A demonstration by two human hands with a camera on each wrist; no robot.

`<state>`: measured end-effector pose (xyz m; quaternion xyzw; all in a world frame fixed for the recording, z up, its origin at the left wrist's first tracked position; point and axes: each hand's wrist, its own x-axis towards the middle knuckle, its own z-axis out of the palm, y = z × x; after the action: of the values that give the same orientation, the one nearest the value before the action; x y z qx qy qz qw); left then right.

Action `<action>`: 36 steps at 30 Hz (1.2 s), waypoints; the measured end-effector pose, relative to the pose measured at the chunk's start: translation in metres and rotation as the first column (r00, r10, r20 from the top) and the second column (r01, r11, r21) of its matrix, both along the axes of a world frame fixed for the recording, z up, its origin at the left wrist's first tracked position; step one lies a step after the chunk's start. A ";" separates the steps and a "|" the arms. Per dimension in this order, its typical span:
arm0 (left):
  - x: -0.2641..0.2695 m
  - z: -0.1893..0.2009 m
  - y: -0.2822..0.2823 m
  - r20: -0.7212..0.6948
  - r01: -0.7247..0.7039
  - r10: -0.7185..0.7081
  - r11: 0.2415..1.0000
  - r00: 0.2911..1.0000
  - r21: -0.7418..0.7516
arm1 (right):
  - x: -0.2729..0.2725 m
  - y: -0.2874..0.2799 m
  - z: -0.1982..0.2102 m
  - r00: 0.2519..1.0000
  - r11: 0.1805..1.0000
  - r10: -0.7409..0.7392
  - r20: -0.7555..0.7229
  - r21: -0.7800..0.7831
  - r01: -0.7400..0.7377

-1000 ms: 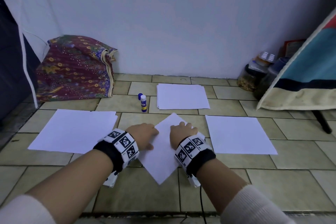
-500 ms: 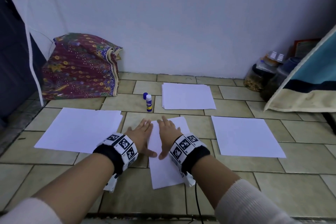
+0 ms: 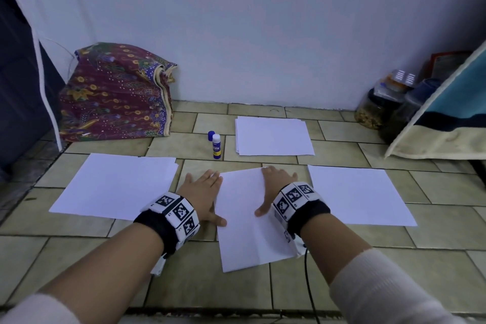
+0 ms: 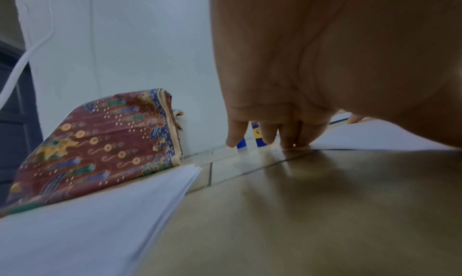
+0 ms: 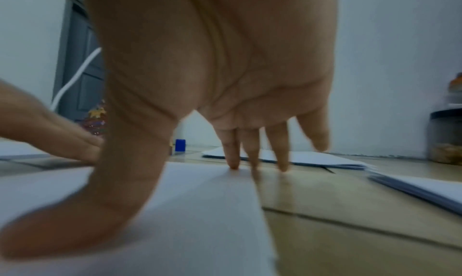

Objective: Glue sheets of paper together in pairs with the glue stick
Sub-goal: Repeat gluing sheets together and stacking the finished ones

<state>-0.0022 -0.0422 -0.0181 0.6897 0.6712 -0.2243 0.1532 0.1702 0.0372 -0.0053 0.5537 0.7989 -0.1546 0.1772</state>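
Observation:
A white sheet of paper [image 3: 246,216] lies on the tiled floor between my hands. My left hand [image 3: 202,192] lies flat with straight fingers at the sheet's left edge, thumb on the paper. My right hand [image 3: 273,187] presses flat on its upper right part, fingertips [image 5: 233,164] at the far edge. A glue stick [image 3: 216,146] with a white body stands upright beyond the sheet, its blue cap [image 3: 211,136] beside it. Paper stacks lie at the left [image 3: 115,187], at the back [image 3: 273,135] and at the right [image 3: 357,194].
A patterned cloth bundle [image 3: 115,95] leans on the wall at back left. Jars [image 3: 378,105] and a striped fabric panel [image 3: 447,113] stand at back right. A dark door [image 3: 15,87] is at the left. A cable [image 3: 310,292] trails from my right wrist.
The middle sheet has turned from a diamond angle to nearly square with me. Both hands have spread apart, from the centre to its left and right sides, fingers flattened.

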 end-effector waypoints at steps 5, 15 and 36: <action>0.010 0.027 0.004 -0.104 0.002 0.015 0.988 0.994 0.157 | -0.024 -0.020 0.009 0.991 0.988 0.034 0.127 0.143 -0.053; -0.003 -0.005 0.004 0.063 -0.058 0.057 0.998 0.996 0.013 | -0.055 -0.042 -0.013 0.973 0.976 0.211 -0.095 -0.041 -0.216; -0.016 0.000 0.007 0.218 -0.068 0.080 0.996 0.973 -0.062 | 0.046 0.016 0.015 0.980 0.981 0.185 0.078 0.038 -0.189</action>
<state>-0.0183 -0.0354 -0.0181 0.6804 0.6691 -0.1588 0.2534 0.2159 0.0530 0.0093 0.4854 0.8436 -0.0984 0.2076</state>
